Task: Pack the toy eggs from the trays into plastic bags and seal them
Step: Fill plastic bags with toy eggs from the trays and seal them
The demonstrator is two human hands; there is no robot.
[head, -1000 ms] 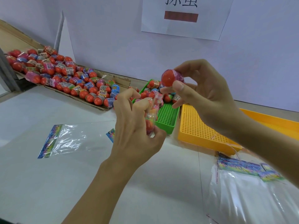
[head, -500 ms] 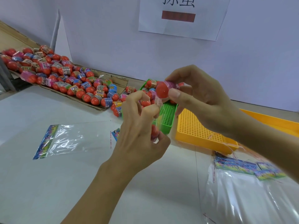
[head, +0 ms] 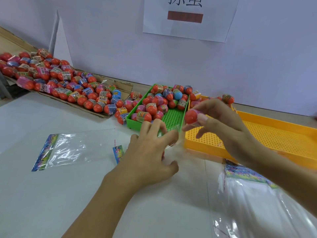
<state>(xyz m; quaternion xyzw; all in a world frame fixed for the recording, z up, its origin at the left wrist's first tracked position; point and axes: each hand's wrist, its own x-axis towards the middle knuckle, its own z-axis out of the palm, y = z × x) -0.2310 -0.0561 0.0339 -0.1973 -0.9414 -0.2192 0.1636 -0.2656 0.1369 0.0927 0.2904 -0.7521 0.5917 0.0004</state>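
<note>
Red egg (head: 191, 116) pinched in right fingers (head: 202, 118); left hand (head: 151, 152) seemingly holding bag.

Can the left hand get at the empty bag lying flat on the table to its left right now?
Probably not straight away. The way to the flat bag is open, with only bare table between, but the left hand is busy gripping the clear bag that the right hand is bringing an egg to.
</note>
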